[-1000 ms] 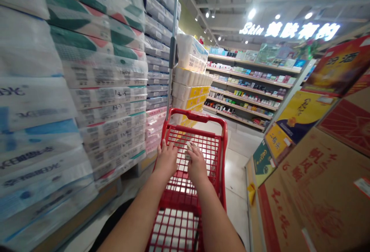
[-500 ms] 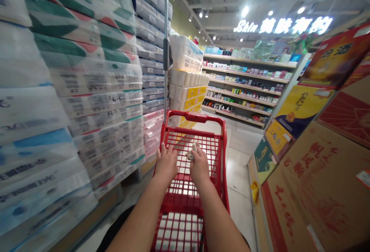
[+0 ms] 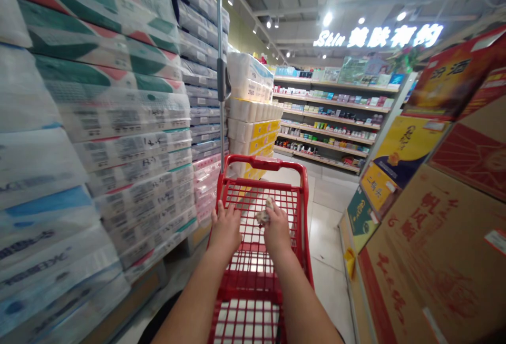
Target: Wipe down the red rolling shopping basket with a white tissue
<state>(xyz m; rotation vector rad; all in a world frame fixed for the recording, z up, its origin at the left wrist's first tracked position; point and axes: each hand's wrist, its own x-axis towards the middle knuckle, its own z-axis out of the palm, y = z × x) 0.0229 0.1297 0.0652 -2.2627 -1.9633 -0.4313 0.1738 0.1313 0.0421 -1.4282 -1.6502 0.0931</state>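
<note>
Head cam: both forearms stretch out over the red cart [image 3: 304, 191], backs of the hands up. Left hand [image 3: 227, 231] is empty, fingers loosely spread near the left rim; honestly can't tell if they're touching the mesh. Right hand [image 3: 278, 231] has its fingers pinched on a crumpled pale rag [image 3: 261, 217], which pokes out left of the fingertips. Stacked packs [image 3: 134, 133] crowd the left; open floor [image 3: 324, 228] runs along the right, up to the boxes [image 3: 435, 249].

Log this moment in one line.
Left hand: open at left side of red cart | right hand: holding crumpled pale wad over cart | stacked packs left, boxes right
</note>
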